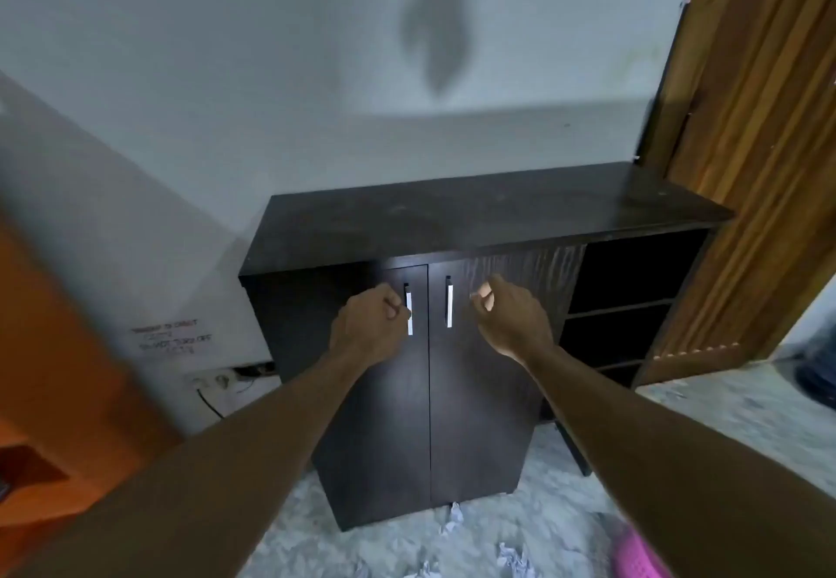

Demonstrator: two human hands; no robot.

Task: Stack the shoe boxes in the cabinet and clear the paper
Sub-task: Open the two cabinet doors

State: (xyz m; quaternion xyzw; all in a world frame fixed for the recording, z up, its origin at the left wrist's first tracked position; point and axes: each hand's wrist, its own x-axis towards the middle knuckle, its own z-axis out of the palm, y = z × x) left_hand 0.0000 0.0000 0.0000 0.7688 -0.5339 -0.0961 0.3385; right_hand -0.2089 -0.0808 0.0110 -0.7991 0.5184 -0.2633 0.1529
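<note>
Head view — left hand (368, 322) at cabinet (475, 215) handle (409, 310).

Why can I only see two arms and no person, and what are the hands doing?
The camera sits on the person's head and looks forward and down, so you see only their arms. In front stands a dark brown wooden cabinet with two closed doors. The left hand is curled at the left silver bar handle; whether it grips it is unclear. The right hand is loosely curled beside the right silver bar handle, not touching it. Open shelves sit at the cabinet's right. Crumpled white paper lies on the floor below.
</note>
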